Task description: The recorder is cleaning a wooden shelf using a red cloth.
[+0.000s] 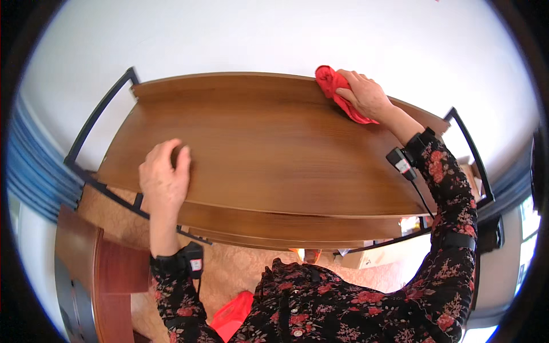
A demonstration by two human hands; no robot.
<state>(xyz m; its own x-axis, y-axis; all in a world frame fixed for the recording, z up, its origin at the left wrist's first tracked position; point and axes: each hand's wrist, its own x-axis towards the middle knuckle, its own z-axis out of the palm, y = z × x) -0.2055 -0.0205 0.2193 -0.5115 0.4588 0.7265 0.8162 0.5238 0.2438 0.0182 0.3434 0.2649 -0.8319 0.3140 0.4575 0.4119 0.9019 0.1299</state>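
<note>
My right hand [364,95] grips a folded red cloth [329,81] against the raised back board [240,85] of a brown wooden shelf, toward its right end. Part of the cloth drapes down over the board's inner face. On the left, my left hand [165,171] is over the front part of the shelf top [274,154], thumb and fingers apart with nothing between them. Whether its fingertips touch the wood I cannot tell.
Black metal side rails [96,109] rise at both shelf ends, against a white wall [223,34]. Lower shelf boards [291,227] lie below. A reddish wooden cabinet [120,266], a cardboard box [377,253] and a red plastic object [233,313] are near the floor; a blue curtain [38,163] hangs left.
</note>
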